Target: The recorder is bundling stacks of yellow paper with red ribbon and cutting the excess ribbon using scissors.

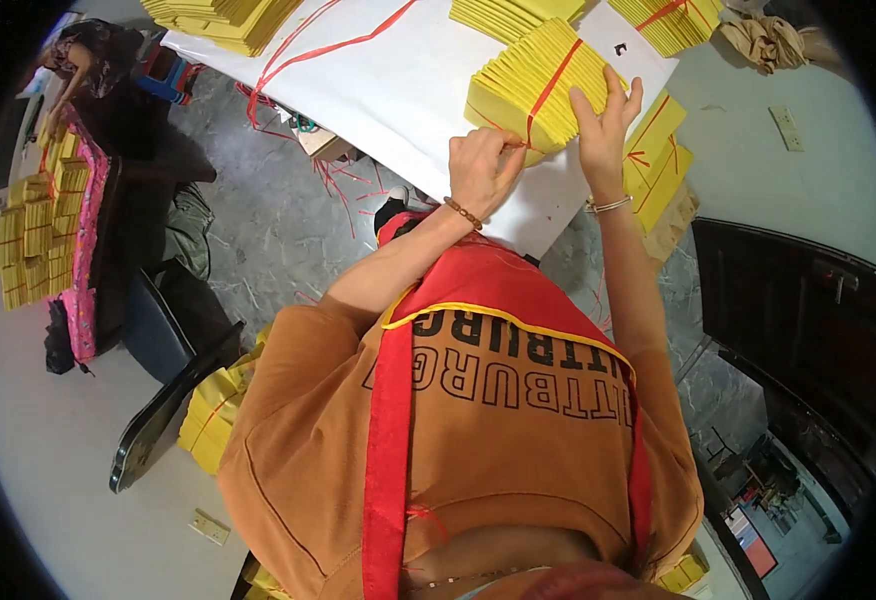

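Two hands are working one fanned stack of yellow paper point(533, 85) up at about 1 o'clock, sitting on the near edge of a white table point(398, 90). The left hand point(483, 170) is curled in tight at the stack's lower corner, fingers pinched together on what looks like the end of the red string point(550, 88) that's running across the bundle; I can't tell whether it's gripping string only or paper too. The right hand point(606, 125) is lying open on the stack's right side, fingers spread and pointing up, pressing flat. My read is that it's pinning the sheets so they aren't sliding while the other hand is tugging the tie snug.

More tied yellow bundles point(658, 165) are hanging just off the table edge at 2 o'clock, touching or nearly touching the right wrist, probably parked close for easy reach. Another pile point(223, 20) is sitting at 11 o'clock with loose red ribbon point(308, 50) trailing over the tabletop beside it. Over at 9 o'clock a shelf of bundles point(38, 240) is standing well apart. A further yellow stack point(213, 415) is resting low at 7 o'clock by a dark chair point(168, 400).
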Demonstrator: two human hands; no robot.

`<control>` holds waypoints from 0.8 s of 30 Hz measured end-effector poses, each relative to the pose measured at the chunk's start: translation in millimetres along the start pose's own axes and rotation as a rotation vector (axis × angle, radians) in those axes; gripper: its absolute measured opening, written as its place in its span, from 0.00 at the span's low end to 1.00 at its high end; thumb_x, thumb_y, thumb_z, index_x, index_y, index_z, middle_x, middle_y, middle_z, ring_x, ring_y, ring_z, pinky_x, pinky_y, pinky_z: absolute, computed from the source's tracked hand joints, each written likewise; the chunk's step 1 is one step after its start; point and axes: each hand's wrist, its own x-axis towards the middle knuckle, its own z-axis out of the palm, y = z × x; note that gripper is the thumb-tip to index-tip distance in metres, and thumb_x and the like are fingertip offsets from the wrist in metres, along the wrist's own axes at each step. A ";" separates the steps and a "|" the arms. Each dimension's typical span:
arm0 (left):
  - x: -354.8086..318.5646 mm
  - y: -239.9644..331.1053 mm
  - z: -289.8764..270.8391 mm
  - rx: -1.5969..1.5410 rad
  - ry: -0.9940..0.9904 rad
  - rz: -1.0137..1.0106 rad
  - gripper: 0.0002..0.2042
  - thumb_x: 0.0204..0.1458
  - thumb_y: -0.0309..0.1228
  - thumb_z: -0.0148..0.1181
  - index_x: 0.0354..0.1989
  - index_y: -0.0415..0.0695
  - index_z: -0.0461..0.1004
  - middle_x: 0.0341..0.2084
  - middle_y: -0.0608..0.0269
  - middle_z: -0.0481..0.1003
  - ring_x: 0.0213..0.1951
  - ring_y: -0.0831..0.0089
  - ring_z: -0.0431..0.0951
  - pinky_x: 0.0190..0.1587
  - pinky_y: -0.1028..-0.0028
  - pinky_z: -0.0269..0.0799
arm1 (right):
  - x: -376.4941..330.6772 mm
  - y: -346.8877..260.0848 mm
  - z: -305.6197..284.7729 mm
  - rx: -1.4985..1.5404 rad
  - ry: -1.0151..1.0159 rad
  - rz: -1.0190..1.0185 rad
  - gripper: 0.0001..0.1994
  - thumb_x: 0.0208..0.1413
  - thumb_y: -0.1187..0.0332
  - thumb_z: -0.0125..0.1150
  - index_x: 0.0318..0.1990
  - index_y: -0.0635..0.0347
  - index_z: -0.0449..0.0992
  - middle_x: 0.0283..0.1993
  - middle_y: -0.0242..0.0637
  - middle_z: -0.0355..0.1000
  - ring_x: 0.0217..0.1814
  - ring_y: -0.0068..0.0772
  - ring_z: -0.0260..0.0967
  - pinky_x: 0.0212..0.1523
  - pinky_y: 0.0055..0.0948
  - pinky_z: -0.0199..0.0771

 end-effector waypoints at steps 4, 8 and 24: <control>1.5 3.0 0.5 0.021 0.010 0.049 0.06 0.39 0.30 0.61 0.26 0.47 0.71 0.20 0.68 0.70 0.26 0.70 0.69 0.32 0.71 0.54 | -31.0 16.1 9.6 0.418 0.124 0.175 0.31 0.50 0.60 0.53 0.59 0.66 0.51 0.64 0.54 0.33 0.65 0.48 0.38 0.62 0.36 0.42; 4.3 2.8 2.0 0.055 0.006 0.099 0.07 0.38 0.30 0.61 0.26 0.46 0.71 0.20 0.67 0.70 0.26 0.70 0.69 0.32 0.71 0.54 | -58.9 13.9 16.1 0.391 0.070 0.079 0.36 0.47 0.58 0.55 0.60 0.68 0.47 0.65 0.54 0.31 0.68 0.48 0.31 0.64 0.38 0.34; 8.9 -0.9 4.0 0.096 0.064 0.028 0.04 0.36 0.27 0.59 0.21 0.46 0.70 0.19 0.68 0.70 0.25 0.72 0.70 0.33 0.71 0.55 | -5.1 4.8 -13.7 -0.370 -0.152 -0.466 0.29 0.31 0.55 0.63 0.49 0.37 0.70 0.59 0.30 0.57 0.65 0.45 0.43 0.57 0.62 0.39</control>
